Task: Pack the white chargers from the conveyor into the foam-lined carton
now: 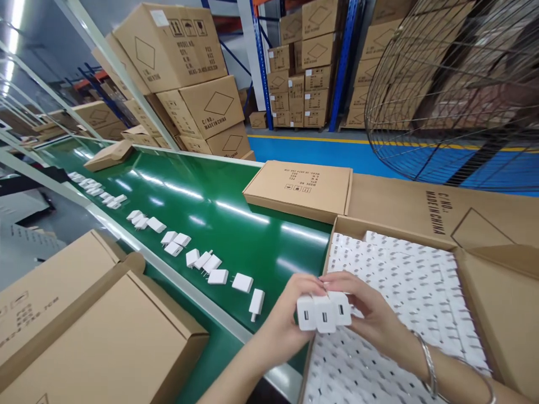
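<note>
Three white USB chargers sit side by side between my two hands, their USB ports facing me. My left hand is closed around the left end of the row. From the right, my right hand grips the other end, with a bracelet on its wrist. Both hands are over the near left edge of an open carton packed with rows of white chargers. To the left, loose white chargers lie scattered in a line along the green conveyor belt.
A closed flat carton lies on the belt behind the open one. Brown cartons stand at the near left. Stacked boxes rise beyond the belt. A large wire fan cage is at upper right, in front of shelving.
</note>
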Motion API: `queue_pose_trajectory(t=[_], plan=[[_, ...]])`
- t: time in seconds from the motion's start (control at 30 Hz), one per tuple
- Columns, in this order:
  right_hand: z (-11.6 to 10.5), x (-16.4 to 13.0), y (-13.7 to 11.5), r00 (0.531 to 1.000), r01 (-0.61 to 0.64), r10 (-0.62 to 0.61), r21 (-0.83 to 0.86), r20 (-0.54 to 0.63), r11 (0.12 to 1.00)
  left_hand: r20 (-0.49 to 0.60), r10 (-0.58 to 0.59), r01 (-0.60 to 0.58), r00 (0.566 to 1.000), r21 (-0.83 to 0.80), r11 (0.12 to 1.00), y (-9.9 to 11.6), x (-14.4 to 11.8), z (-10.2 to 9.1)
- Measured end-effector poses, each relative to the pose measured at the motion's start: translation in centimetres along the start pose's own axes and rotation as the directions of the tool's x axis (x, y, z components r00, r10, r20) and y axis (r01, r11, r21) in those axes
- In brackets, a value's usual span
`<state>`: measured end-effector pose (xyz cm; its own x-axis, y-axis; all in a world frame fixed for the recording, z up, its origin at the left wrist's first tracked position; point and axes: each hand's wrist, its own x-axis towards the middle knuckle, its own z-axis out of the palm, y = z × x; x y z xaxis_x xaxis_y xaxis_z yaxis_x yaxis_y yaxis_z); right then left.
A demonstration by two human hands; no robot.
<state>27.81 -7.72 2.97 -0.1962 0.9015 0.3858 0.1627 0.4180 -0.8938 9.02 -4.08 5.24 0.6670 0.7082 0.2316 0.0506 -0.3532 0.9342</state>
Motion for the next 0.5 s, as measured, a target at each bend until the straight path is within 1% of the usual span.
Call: queue_pose_trajectory(t=[0.13,0.2,0.27,0.33,0.37,0.4,0.43,0.47,0.5], plan=[[0.9,-0.6,0.2,0.999,0.005,-0.003,0.041,-0.05,0.999,0.006,-0.013,0.013,1.0,-0.02,1.0,0.1,-0.1,1.1],[0.9,-0.6,0.0,0.998,0.011,-0.009,0.03,-0.063,0.999,0.019,-0.011,0.012,1.0,-0.038,0.999,0.0,-0.2,1.0],[0.2,-0.2,-0.6,0.999,0.025,-0.026,-0.037,-0.026,0.999,0.035,-0.028,0.03,0.999,-0.062,0.998,-0.1,0.1,0.5],[-1.6,0.6,-1.1,1.0,-0.006,0.009,-0.177,0.015,0.984,0.043,-0.062,0.063,0.997,-0.025,0.998,-0.2,1.1,-0.3],[-2.9,1.1,-1.3,0.999,-0.049,0.052,-0.267,0.002,0.963,0.044,-0.078,0.077,0.996,0.028,0.997,-0.1,2.1,-0.7],[-4.4,1.6,-1.3,0.994,-0.11,0.1,-0.361,-0.044,0.926,0.05,-0.1,0.095,0.994,0.103,0.99,0.0,3.3,-1.1],[-5.9,2.2,-1.1,0.982,-0.182,0.144,-0.443,-0.12,0.878,0.061,-0.118,0.105,0.991,0.191,0.976,0.2,4.9,-1.4],[-7.5,2.8,-0.7,0.963,-0.258,0.173,-0.507,-0.209,0.822,0.091,-0.148,0.117,0.985,0.282,0.952,0.4,6.6,-1.6],[-8.9,3.4,-0.2,0.94,-0.321,0.183,-0.56,-0.289,0.764,0.134,-0.202,0.139,0.97,0.376,0.916,0.6,8.5,-1.5]])
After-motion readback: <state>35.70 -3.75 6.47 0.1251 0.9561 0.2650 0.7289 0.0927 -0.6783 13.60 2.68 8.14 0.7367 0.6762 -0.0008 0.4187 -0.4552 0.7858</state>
